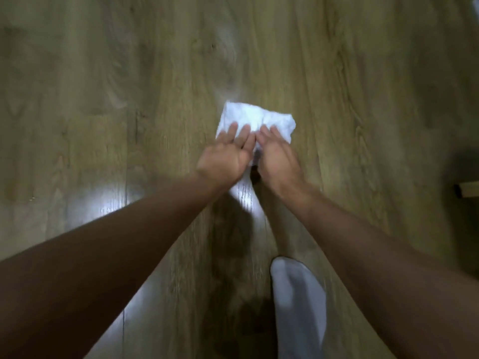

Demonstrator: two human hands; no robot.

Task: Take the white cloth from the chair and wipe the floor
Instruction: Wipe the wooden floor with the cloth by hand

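A crumpled white cloth (255,119) lies flat on the wooden floor (129,99) in the middle of the view. My left hand (225,152) presses on its near left part with straight fingers. My right hand (276,151) presses beside it on the near right part, fingers also straight. The two hands touch side by side and cover the cloth's near edge. The picture is blurred by motion.
A foot in a white sock (298,301) stands on the floor below the hands. At the right edge a pale wooden furniture leg (467,191) sticks in, with dark shadow around it. Bright light reflections shine on the floor at left.
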